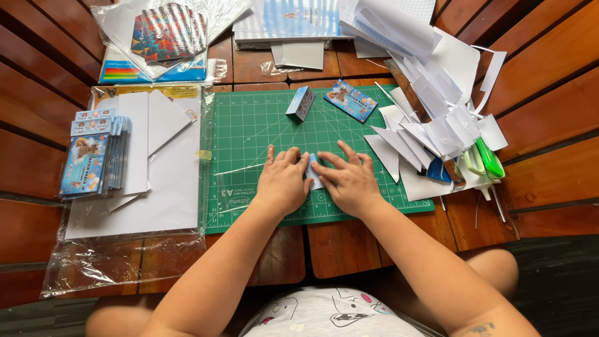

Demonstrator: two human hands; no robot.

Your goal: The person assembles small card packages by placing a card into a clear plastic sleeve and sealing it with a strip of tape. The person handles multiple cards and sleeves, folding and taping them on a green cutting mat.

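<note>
Bare-skinned left hand and right hand pressed on a small pale-blue folded card of smooth printed paper, over a matt green cutting mat of rubbery plastic with fine pale grid lines. Reddish-brown slatted tabletop of polished wood, lightly glossy; matt white paper scraps heaped beside glossy green plastic scissor handles. Clear, crinkled, shiny plastic bag around plain matt white sheets, with a stack of glossy printed cards on top.
</note>
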